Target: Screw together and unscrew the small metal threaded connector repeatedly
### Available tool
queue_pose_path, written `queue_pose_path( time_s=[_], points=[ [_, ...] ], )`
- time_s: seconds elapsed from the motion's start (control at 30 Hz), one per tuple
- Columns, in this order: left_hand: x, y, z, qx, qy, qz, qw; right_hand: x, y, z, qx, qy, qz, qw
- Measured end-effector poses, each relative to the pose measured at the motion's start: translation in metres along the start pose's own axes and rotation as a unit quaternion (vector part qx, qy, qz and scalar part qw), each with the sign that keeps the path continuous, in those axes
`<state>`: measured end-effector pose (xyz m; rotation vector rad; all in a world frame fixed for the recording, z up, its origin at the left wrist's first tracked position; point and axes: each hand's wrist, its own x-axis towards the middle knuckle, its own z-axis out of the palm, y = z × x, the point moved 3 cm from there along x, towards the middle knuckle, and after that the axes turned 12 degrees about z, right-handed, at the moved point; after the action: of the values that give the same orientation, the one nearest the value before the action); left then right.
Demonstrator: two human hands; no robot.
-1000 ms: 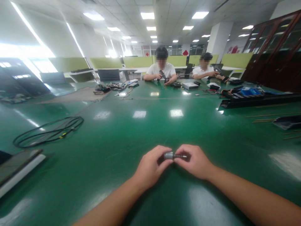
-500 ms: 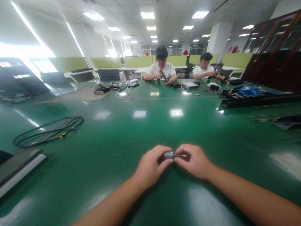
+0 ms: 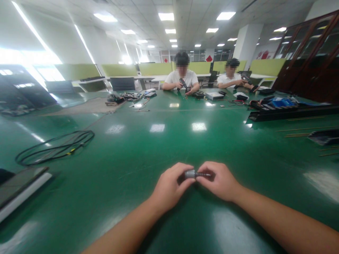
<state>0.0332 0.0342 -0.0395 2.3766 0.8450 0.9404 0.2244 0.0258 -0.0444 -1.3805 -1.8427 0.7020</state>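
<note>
A small grey metal cylinder (image 3: 189, 174) with a thin dark shaft (image 3: 203, 174) sticking out to the right is held between both hands just above the green table (image 3: 148, 148). My left hand (image 3: 169, 187) grips the cylinder end with thumb and fingers. My right hand (image 3: 219, 180) pinches the shaft end. Both forearms reach in from the bottom edge. Most of the part is hidden by my fingers.
A coiled black cable (image 3: 54, 147) lies at the left. A flat dark panel with a white edge (image 3: 19, 188) sits at the near left. Black trays and thin rods (image 3: 291, 113) are at the right. Two people (image 3: 182, 79) work at the far side among small tools.
</note>
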Motion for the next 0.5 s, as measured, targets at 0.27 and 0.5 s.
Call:
queue_pose_path(
  time_s=[0.27,0.5],
  points=[
    [-0.0006,-0.0022,-0.0005,-0.006,0.001,-0.008,1.0,0.0004,0.0008,0.0001,-0.002,-0.001,0.015,1.0],
    [0.0,-0.0007,-0.0004,-0.015,0.002,-0.01,1.0,0.0002,0.0001,-0.0011,-0.002,0.0,0.013,1.0]
  ],
)
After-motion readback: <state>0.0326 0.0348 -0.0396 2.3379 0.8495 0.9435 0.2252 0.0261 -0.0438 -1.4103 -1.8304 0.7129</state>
